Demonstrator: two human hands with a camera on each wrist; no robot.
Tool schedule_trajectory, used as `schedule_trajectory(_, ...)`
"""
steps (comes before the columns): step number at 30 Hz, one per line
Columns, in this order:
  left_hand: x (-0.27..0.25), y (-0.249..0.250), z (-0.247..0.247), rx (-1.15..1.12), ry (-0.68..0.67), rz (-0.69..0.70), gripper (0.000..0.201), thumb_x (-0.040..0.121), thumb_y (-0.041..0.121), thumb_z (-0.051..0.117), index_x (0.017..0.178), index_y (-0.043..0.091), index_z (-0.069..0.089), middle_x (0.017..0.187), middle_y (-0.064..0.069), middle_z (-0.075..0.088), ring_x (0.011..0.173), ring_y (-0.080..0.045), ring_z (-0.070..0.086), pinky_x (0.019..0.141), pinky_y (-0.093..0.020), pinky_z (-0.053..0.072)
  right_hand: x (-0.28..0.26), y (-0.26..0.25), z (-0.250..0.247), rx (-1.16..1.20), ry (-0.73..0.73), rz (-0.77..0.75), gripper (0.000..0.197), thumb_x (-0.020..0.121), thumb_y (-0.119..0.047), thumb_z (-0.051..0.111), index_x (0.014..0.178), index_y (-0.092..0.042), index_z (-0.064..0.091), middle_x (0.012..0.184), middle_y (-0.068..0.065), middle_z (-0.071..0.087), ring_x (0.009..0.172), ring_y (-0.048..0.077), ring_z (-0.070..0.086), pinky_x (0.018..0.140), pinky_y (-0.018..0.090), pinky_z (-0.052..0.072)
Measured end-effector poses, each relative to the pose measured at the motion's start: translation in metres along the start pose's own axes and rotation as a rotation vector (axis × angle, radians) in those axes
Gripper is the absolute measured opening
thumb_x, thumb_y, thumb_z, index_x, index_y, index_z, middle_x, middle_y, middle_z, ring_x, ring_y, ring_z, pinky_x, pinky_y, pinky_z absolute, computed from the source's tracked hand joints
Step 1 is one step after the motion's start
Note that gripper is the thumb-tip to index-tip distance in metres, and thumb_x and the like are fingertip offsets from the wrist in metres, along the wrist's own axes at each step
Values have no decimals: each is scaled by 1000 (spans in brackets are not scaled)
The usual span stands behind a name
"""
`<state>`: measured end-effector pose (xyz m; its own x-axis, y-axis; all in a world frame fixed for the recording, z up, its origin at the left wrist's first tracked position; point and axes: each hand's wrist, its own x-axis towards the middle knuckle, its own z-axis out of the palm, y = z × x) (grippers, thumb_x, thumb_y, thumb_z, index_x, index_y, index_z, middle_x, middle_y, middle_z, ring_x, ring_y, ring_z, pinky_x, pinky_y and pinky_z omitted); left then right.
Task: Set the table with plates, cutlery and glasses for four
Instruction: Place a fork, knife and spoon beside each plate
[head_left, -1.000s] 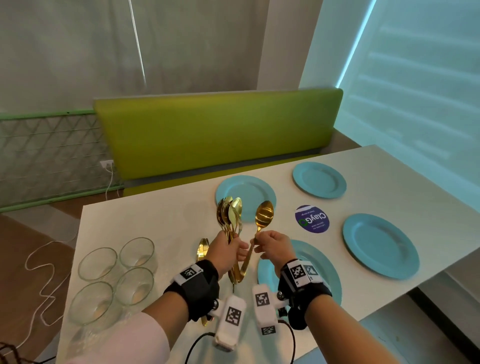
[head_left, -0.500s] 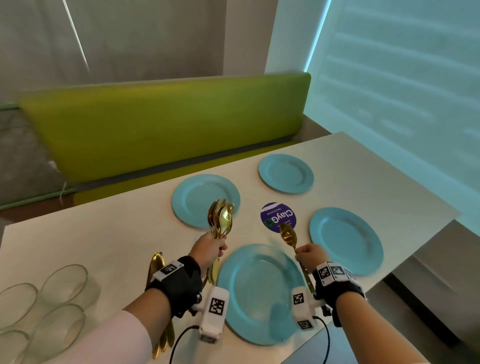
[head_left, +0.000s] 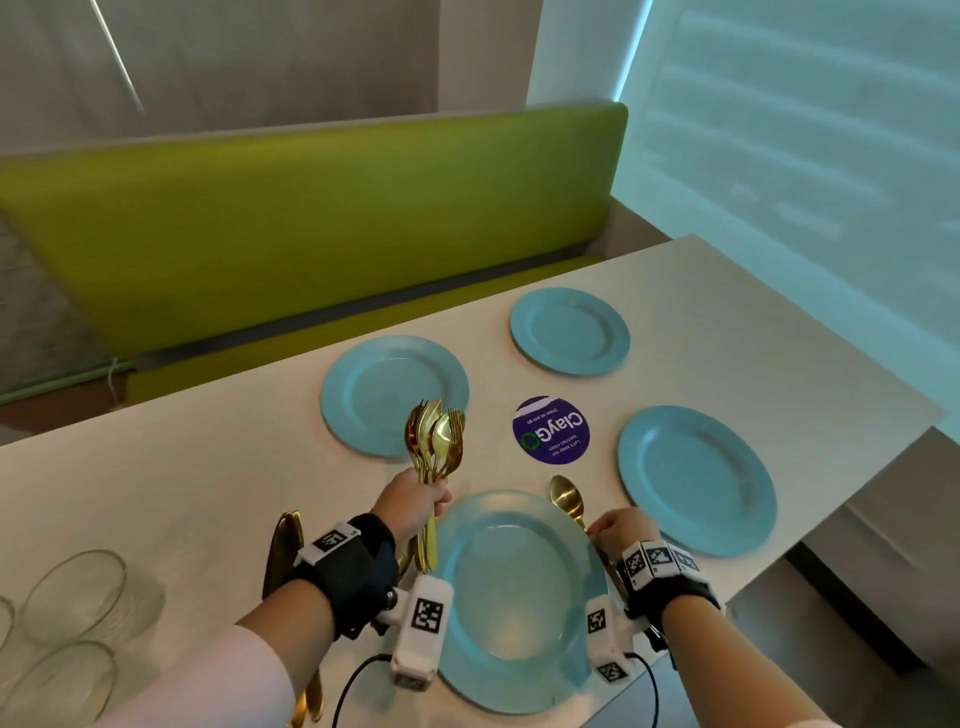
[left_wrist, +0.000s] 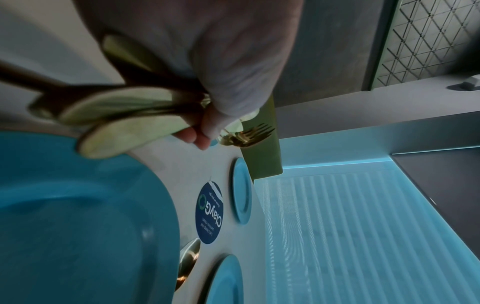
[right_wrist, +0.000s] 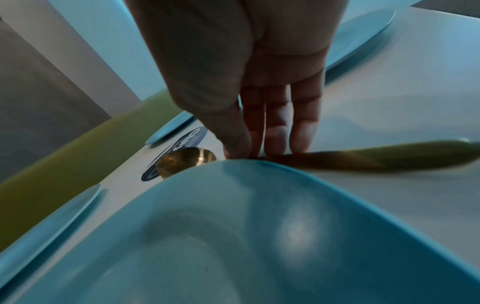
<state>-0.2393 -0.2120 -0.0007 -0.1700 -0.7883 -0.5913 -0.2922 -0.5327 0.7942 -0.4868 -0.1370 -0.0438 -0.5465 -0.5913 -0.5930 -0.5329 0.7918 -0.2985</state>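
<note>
Four blue plates lie on the white table (head_left: 208, 467): a near plate (head_left: 511, 597), a right plate (head_left: 696, 478), and two far ones (head_left: 392, 392) (head_left: 570, 332). My left hand (head_left: 431, 499) grips a bundle of gold spoons and forks (head_left: 436, 441) upright above the near plate's left rim. My right hand (head_left: 605, 527) pinches the handle of a single gold spoon (head_left: 566, 501), which lies low beside the near plate's right rim. In the right wrist view the thumb and fingertips (right_wrist: 278, 133) meet on the spoon's handle (right_wrist: 363, 158).
Gold knives (head_left: 283, 545) lie left of my left wrist. Several empty glasses (head_left: 72, 597) stand at the table's left end. A round purple sticker (head_left: 550, 428) marks the middle. A green bench (head_left: 311, 218) runs behind the table; its right edge drops off close by.
My right hand drew one spoon away from the bundle and lowered it to the right of the near plate. My left hand stayed beside the plate with the bundle.
</note>
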Motion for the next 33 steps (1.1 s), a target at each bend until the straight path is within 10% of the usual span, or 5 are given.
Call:
schedule_trajectory(10, -3, 2, -3, -13, 28, 9, 20, 97, 11, 44, 79, 18, 51, 77, -1, 55, 71, -12, 49, 82, -32, 42, 5, -2, 3, -11, 18, -11, 5, 82, -16, 68, 82, -17, 73, 87, 1, 69, 76, 14, 57, 70, 22, 46)
schedule_trajectory(15, -8, 0, -5, -25, 30, 8, 19, 97, 12, 45, 79, 18, 51, 78, -1, 56, 71, -12, 50, 83, -33, 44, 0, -10, -6, -7, 77, -89, 12, 87, -17, 64, 94, -13, 74, 104, 5, 71, 95, 21, 63, 89, 29, 51)
schedule_trajectory(19, -17, 3, -6, -108, 7, 4, 21, 96, 6, 42, 79, 13, 52, 75, -3, 55, 65, -12, 49, 69, -27, 44, -25, -45, -14, 79, 124, -263, 17, 85, -30, 64, 82, -15, 71, 81, 3, 66, 72, 15, 54, 69, 26, 46)
schedule_trajectory(26, -36, 3, -19, -131, -44, 53, 26, 93, -6, 35, 78, 7, 51, 71, -9, 53, 59, -14, 43, 55, -24, 36, -89, -111, 28, 278, -229, -495, 19, 89, -26, 63, 100, -12, 69, 75, -7, 63, 60, 6, 57, 56, 16, 48)
schedule_trajectory(33, -55, -14, -46, -119, -7, 69, 28, 97, 0, 37, 80, 8, 58, 78, -7, 62, 70, -16, 55, 74, -30, 47, -123, -121, 57, 489, -404, -408, 21, 82, -17, 72, 82, -15, 51, 72, 3, 61, 55, 13, 58, 47, 20, 47)
